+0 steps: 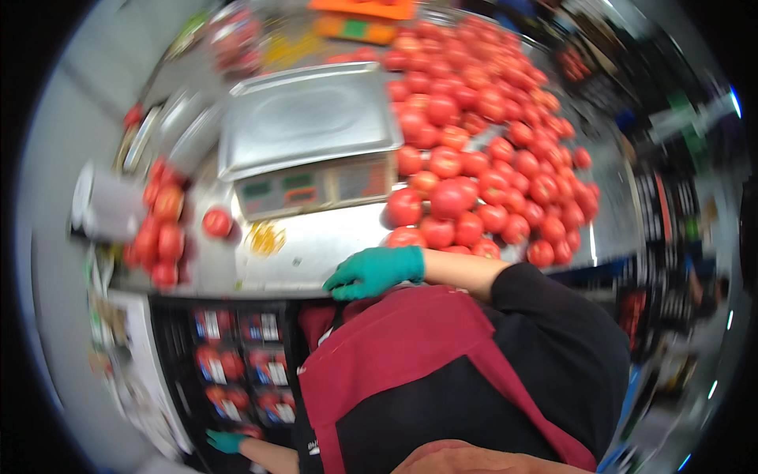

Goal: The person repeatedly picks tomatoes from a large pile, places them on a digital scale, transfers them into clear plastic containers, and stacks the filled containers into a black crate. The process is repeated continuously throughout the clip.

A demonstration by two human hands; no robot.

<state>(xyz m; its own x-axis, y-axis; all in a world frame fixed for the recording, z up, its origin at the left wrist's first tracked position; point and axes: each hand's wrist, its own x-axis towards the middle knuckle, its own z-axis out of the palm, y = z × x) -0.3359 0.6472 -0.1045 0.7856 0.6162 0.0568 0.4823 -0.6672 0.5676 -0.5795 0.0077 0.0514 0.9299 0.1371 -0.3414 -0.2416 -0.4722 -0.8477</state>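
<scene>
My right hand point(379, 272), in a green glove, is at the near edge of the metal table, just in front of my apron. Its fingers are loosely bent and slightly apart, with nothing seen in them. Down at the lower left, my gloved left hand point(225, 441) reaches to the near end of a black crate point(172, 338). Packs of tomatoes point(219, 362) with white labels lie in rows in this crate. One pack point(251, 431) is close beside that hand; whether the fingers touch it cannot be told. A weighing scale point(308, 118) with a bare metal pan stands on the table.
A large heap of loose tomatoes point(474, 160) covers the table's right side. More tomatoes point(163, 237) are at the left, near a white cylindrical container point(106, 201) and clear plastic trays point(189, 130). One tomato point(217, 222) sits alone by the scale. Orange boxes point(355, 26) stand behind.
</scene>
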